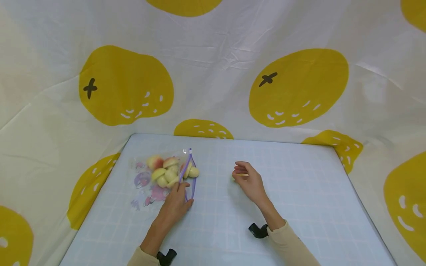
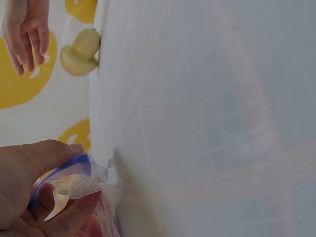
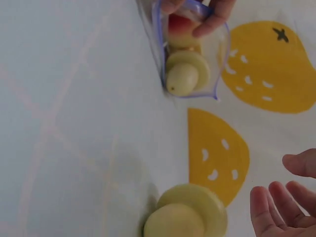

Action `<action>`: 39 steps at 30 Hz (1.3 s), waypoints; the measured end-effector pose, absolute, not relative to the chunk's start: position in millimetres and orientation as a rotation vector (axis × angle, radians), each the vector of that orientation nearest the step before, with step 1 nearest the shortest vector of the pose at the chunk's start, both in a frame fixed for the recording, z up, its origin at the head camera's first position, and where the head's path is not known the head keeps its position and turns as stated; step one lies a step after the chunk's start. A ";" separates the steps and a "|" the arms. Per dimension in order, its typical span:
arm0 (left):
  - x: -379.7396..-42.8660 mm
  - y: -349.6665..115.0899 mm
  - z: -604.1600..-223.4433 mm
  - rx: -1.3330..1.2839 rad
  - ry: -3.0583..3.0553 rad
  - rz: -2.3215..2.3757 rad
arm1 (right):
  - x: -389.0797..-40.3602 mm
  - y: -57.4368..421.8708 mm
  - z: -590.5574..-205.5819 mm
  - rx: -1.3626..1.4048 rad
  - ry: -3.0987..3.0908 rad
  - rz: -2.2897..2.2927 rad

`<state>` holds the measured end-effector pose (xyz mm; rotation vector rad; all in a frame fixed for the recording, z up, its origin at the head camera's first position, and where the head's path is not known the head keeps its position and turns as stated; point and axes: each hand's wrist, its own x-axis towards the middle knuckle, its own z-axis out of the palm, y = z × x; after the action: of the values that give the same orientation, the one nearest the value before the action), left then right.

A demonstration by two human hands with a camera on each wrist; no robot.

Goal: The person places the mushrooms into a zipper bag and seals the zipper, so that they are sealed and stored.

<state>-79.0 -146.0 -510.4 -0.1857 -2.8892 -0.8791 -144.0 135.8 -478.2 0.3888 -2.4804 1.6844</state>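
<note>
Tan sleeves (image 1: 293,244) sit nearest me, at five and seven o'clock. I see the left hand (image 1: 175,202), fingers bent, grip the bag (image 1: 142,180) by its edge. Mushrooms (image 1: 169,173) are inside, at nine o'clock from one mushroom (image 2: 79,57) on the table (image 1: 299,207). Near that one, I see the right hand (image 1: 250,184), fingers loosely bent, holding nothing.

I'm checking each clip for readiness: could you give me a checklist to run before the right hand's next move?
1. Bag mouth open: ok, it gapes.
2. Left hand steadying the bag: ok, it grips the purple rim.
3. Loose mushroom on the table: ok, near the right hand.
4. Right hand gripping it: not ok, they are apart.
5. Opening unobstructed: not ok, a front mushroom sits there.
6. Bag closable with one more: cannot tell.
</note>
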 end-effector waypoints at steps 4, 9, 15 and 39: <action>-79.5 -145.6 -509.7 -0.171 -2.905 -0.884 | -141.7 149.6 -483.6 0.368 -2.480 1.629; -80.3 -145.5 -510.8 -0.160 -2.916 -0.880 | -139.1 162.0 -492.5 0.308 -2.474 1.614; -80.6 -145.6 -511.6 -0.151 -2.924 -0.894 | -139.6 172.1 -503.4 0.222 -2.471 1.604; -81.7 -146.2 -513.5 -0.177 -2.898 -0.895 | -146.9 169.6 -523.7 0.051 -2.820 1.582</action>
<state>-81.7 -146.2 -513.5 -0.1773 -2.8981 -0.8951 -146.9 169.6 -523.7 0.0514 -2.8199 1.5821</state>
